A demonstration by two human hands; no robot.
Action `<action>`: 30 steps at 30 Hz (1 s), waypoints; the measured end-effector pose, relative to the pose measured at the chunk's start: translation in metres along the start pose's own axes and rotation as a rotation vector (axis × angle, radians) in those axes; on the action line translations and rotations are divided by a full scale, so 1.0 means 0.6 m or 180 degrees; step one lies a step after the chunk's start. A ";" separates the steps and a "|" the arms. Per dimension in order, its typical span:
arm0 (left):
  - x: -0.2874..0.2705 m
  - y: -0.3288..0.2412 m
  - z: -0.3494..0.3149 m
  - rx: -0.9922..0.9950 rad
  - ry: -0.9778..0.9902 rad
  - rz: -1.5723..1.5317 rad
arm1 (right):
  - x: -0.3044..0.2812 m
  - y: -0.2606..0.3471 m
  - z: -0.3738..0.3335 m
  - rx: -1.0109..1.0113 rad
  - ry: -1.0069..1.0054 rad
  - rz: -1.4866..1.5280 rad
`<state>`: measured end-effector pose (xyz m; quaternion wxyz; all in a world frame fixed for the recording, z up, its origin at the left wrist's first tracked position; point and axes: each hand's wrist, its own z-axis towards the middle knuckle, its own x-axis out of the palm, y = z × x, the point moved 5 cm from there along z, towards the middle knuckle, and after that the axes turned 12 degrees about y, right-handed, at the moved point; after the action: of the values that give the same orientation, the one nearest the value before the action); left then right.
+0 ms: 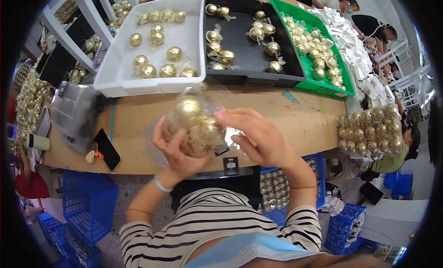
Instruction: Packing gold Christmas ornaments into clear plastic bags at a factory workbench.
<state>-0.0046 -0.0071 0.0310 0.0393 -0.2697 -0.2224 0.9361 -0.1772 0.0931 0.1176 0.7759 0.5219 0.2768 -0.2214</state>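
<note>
Over the near edge of the wooden table, both hands are at a clear plastic pack of gold baubles. My left hand curls around the pack's left and near side, thumb over the front. From the right, my right hand reaches in, its fingertips on the plastic beside the right-hand bauble and its thumb lower down, close to a shiny fold. A black tag with a pale printed patch lies below the pack at the table edge. Plastic glare blurs the pack's outline.
Across the back stand a white tray, a black tray and a green tray, all with gold baubles. A phone and clear plastic bags are at left. Packed baubles stack at right; blue crates sit below.
</note>
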 end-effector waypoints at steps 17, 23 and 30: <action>-0.018 0.042 0.003 0.0476 0.0873 -0.2263 | 0.023 0.043 0.007 -0.0781 -0.0640 -0.1374; -0.018 0.021 0.011 0.0661 0.0835 -0.1953 | -0.011 0.060 0.095 -0.0180 0.0665 -0.1881; -0.015 0.020 0.026 0.0535 0.0811 -0.1600 | -0.041 0.032 0.112 0.0812 0.1121 -0.1626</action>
<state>-0.0047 -0.0256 0.0418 0.3198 -0.3173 -0.1973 0.8707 -0.1701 0.0388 0.1671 0.5640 0.5588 0.4985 -0.3480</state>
